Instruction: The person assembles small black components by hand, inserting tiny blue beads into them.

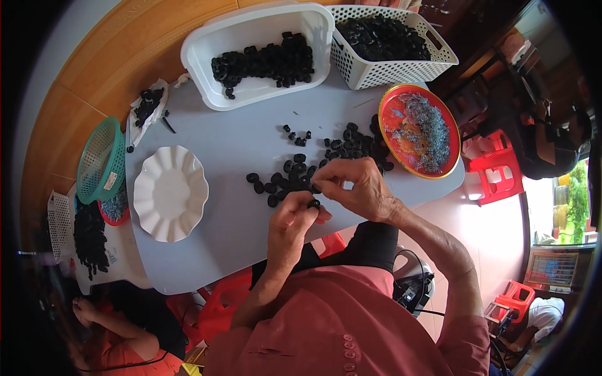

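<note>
My left hand (290,229) is closed around a small round black plastic part (314,203), held between thumb and fingers just above the table's near edge. Right above it, my right hand (359,187) pinches thumb and fingertips together; what sits between them is too small to make out. Beyond both hands lies a loose pile of similar black oval parts (288,178), spreading right toward a red tray (400,164) that holds many small silvery metal pieces (426,128). Several smaller black pieces (300,139) lie apart from the pile.
At the back stand a white tub (194,56) and a white perforated basket (370,76), both with black parts. A white scalloped plate (170,194) and a green basket (94,150) are at left. Another person's arm (122,326) shows lower left; red stools (495,166) stand right.
</note>
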Demonstrator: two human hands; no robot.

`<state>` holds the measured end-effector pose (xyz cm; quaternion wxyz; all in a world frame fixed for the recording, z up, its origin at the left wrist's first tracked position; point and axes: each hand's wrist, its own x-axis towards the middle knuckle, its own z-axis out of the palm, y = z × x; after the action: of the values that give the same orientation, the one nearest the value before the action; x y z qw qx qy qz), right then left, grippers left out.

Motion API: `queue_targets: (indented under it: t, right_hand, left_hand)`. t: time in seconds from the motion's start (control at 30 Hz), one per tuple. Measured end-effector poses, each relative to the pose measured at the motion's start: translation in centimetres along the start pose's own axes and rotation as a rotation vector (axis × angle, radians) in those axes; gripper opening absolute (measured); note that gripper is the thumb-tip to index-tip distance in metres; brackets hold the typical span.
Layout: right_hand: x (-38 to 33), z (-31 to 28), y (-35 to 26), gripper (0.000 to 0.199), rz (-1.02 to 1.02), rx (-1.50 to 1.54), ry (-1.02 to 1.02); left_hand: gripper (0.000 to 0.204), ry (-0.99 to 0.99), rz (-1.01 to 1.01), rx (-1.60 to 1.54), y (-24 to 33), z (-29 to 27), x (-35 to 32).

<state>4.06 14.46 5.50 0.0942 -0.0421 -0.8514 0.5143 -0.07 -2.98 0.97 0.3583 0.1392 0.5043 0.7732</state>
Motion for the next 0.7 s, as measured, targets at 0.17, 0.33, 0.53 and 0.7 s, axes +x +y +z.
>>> queue_targets:
  t: [0.17, 0.33, 0.53, 0.7]
  right_hand:
    - [7.0, -0.7, 0.8, 0.013, -0.181, -0.209, 0.081]
    - [12.0, -0.4, 2.1, 0.014, -0.300, -0.350, -0.026]
    - [13.1, -0.3, 3.0, 0.013, -0.274, -0.425, -0.130]
    - [13.7, 0.7, 3.7, 0.012, -0.213, -0.608, -0.182]
  left_hand:
    - [0.014, 0.060, 0.098, 0.194, 0.2, -0.8, -0.5]
    - [0.016, 0.061, 0.073, 0.153, 0.5, -1.0, -0.3]
    - [0.016, -0.018, 0.001, 0.073, 0.0, -1.4, -0.2]
    - [0.015, -0.028, 0.099, 0.057, -0.2, -1.0, -0.4]
